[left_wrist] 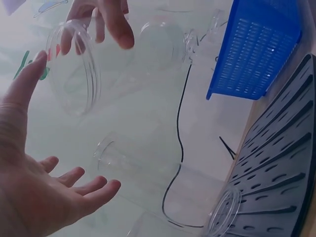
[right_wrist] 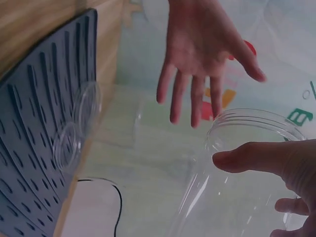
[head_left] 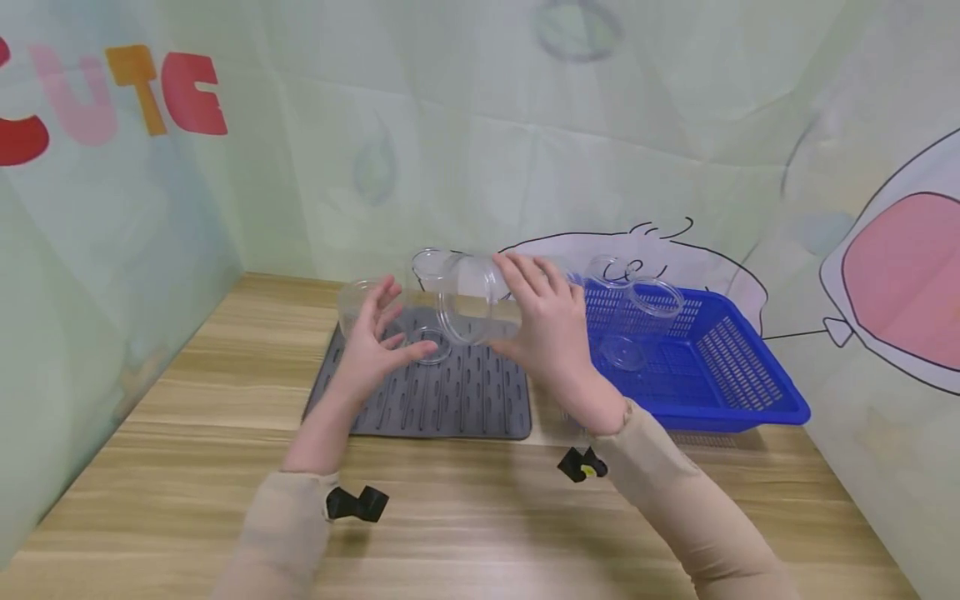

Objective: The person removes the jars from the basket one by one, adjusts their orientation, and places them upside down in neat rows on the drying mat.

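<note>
In the head view my right hand [head_left: 551, 325] grips a clear see-through jar [head_left: 474, 302] around its side, above the grey ridged mat [head_left: 450, 412]. The jar lies on its side in the air, its threaded mouth facing left. My left hand [head_left: 367, 354] is raised with fingers spread, apart from the jar's mouth and holding nothing. In the right wrist view the thumb [right_wrist: 242, 157] presses along the jar's wall. Behind the left hand two clear containers stand on the mat, a wider jar [head_left: 352, 310] and a slimmer one [head_left: 431, 347].
A blue perforated basket [head_left: 772, 400] stands to the right of the mat, with several clear containers [head_left: 654, 298] upright in it. Wooden tabletop [head_left: 465, 508] lies in front. Printed cloth walls [head_left: 465, 150] rise at the back and sides.
</note>
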The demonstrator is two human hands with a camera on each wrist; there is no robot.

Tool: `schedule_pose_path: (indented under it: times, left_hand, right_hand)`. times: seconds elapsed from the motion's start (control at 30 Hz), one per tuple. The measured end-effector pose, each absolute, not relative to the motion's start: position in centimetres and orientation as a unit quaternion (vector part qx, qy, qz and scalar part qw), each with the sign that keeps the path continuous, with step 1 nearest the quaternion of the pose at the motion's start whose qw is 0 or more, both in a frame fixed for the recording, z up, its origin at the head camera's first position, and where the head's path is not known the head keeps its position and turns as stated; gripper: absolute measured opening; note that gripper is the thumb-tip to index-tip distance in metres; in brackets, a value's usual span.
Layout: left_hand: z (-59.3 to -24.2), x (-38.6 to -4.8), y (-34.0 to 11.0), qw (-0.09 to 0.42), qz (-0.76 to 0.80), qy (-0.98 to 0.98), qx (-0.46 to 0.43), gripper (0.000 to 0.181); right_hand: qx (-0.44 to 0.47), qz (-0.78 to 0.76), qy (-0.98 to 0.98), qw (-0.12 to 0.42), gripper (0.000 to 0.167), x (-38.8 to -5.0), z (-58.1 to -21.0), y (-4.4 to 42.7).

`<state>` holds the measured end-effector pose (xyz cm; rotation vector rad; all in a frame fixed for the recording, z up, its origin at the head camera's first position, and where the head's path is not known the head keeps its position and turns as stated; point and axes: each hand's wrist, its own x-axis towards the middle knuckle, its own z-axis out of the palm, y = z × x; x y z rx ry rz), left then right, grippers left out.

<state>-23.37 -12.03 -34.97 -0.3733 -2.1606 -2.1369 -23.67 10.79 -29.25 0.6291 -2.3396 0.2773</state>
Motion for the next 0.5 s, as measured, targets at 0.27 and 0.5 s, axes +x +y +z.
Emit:
schedule_pose_path:
  times: [0.27,0.5]
  left_hand:
    - [-35.5,-23.5,-10.9,0.015,-0.697,-0.707,-0.122,0.106]
    - [-36.0,-23.5,-10.5,0.009,-0.691,-0.710,-0.133,0.110]
  right_hand:
    - [0.246,0.046,-0.905,0.344,0.100,-23.1,-31.6,8.9]
    - [0.238,0.036,-0.914,0.326,0.099,-22.8,-32.9,8.1]
